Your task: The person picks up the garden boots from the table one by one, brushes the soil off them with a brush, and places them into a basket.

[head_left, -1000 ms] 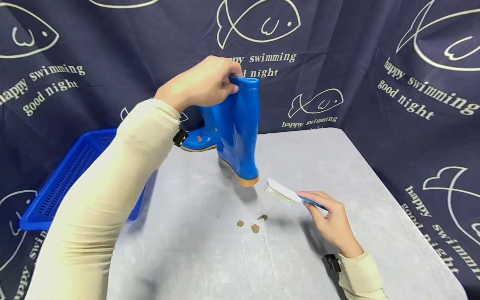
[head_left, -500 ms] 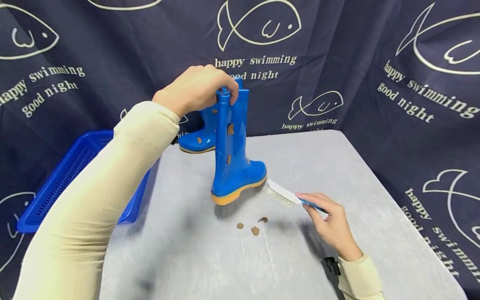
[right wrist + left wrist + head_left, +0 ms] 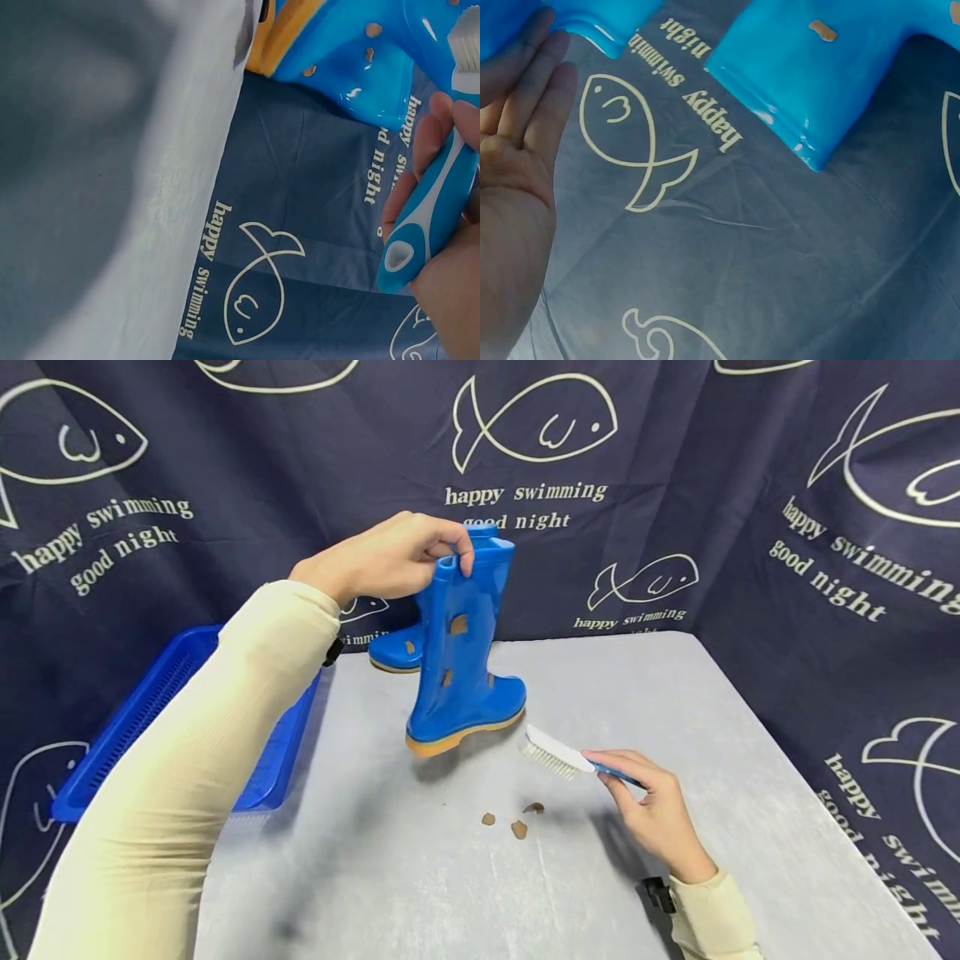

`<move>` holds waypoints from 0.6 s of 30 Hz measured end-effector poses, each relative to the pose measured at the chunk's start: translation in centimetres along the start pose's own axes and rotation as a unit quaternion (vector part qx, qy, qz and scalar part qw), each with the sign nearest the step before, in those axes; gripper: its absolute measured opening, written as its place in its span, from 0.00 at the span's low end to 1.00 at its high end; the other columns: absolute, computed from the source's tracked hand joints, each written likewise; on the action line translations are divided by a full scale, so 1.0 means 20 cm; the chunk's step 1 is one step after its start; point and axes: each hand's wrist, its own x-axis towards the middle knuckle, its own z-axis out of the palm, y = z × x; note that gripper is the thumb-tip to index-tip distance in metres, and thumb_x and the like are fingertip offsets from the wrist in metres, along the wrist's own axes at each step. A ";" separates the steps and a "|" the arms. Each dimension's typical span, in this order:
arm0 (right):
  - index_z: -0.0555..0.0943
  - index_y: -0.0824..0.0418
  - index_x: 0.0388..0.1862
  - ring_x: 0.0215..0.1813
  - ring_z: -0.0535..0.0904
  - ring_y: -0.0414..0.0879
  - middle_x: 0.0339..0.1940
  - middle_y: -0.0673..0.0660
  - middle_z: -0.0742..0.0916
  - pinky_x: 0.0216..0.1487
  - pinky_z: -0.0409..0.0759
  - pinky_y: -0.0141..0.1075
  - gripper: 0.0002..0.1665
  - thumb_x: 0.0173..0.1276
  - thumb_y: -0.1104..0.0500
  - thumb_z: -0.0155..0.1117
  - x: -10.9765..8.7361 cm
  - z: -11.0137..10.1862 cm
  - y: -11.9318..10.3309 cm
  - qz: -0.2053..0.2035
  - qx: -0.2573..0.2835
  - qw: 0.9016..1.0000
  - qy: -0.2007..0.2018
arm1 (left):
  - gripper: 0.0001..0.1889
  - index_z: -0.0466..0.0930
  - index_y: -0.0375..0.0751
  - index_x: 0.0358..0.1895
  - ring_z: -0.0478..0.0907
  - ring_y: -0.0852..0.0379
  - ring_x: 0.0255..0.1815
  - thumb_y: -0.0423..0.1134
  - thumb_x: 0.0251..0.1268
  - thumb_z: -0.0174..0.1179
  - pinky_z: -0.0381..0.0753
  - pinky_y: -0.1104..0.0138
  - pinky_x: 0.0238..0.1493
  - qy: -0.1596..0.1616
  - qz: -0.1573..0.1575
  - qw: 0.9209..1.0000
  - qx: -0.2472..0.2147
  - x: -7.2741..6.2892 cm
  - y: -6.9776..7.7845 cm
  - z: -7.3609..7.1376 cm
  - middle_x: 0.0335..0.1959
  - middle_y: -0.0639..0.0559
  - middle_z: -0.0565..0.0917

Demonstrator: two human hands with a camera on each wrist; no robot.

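Note:
My left hand [image 3: 397, 556] pinches the top rim of a blue rubber boot [image 3: 468, 668] and holds it raised over the table. The boot's toe points right, and brown patches stick to its shaft and ankle. In the left wrist view, the left fingers [image 3: 544, 90] are at the blue rim. My right hand [image 3: 652, 806] grips a scrub brush [image 3: 555, 750] by its blue handle, bristles down, its head a short way off the boot's toe. The right wrist view shows the blue-and-white handle [image 3: 431, 214] across the palm. A second blue boot [image 3: 397, 647] stands behind, partly hidden.
Several brown flakes [image 3: 519, 829] lie on the grey table [image 3: 600, 693] below the brush. A blue mesh basket [image 3: 281, 760] is at the left, partly covered by the left sleeve. Dark fish-print cloth [image 3: 360, 460] hangs behind the table.
My left hand has turned the boot so its toe points right and its patched side shows, and has come slightly lower. The right hand keeps the brush almost still.

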 end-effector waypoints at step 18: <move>0.87 0.59 0.53 0.52 0.83 0.32 0.47 0.56 0.90 0.53 0.78 0.20 0.26 0.60 0.80 0.65 0.03 0.03 0.00 0.015 -0.028 0.999 0.004 | 0.04 0.76 0.41 0.42 0.78 0.54 0.42 0.28 0.73 0.54 0.73 0.64 0.51 0.069 0.028 0.977 -0.201 -0.01 -0.11 0.21 0.35 0.46 0.84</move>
